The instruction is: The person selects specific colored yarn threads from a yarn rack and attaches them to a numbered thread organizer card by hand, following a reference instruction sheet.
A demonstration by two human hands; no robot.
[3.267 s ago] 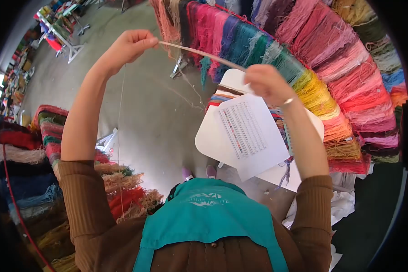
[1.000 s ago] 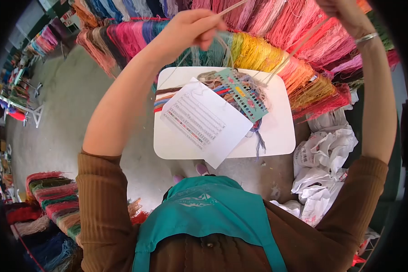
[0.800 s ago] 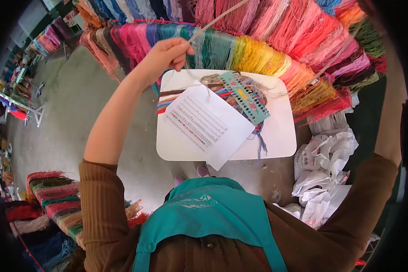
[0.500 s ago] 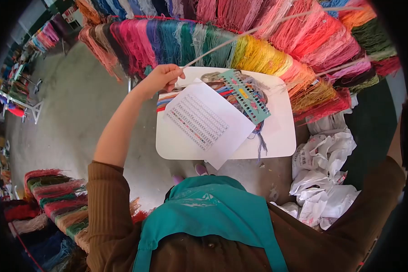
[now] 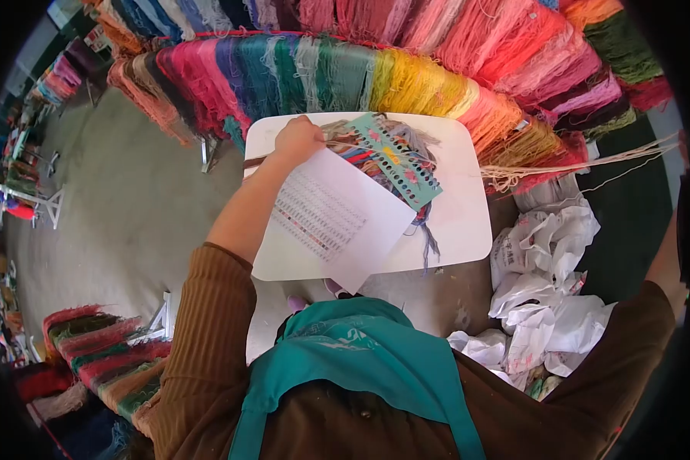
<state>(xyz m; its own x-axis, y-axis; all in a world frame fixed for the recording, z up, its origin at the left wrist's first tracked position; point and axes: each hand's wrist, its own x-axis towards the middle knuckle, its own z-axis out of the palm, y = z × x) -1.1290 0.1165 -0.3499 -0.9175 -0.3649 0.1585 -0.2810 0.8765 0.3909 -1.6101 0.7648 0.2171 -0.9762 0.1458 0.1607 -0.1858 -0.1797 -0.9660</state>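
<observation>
My left hand (image 5: 300, 139) is closed over the upper left of the white table (image 5: 460, 238), at the top edge of a printed paper sheet (image 5: 345, 207). Thin beige thread (image 5: 337, 143) shows at its fingers, which are partly hidden. Beside the sheet a green floral card (image 5: 397, 159) with punched holes lies tilted, with colored threads (image 5: 431, 239) looped and hanging from it. My right hand (image 5: 682, 146) is barely visible at the far right edge, its fingers lost in the dark border. Pale thread strands (image 5: 621, 153) stretch through the air to it.
Behind the table hang rows of colored yarn skeins (image 5: 337, 73). White plastic bags (image 5: 544, 268) are piled on the floor at right. More skeins (image 5: 115, 360) hang on a rack at lower left. A metal stand (image 5: 161, 316) is there too.
My left hand has come down and right, from holding a strand stretched up to the right, to the sheet's top edge. Pale strands now extend at right. The view has shifted slightly.
</observation>
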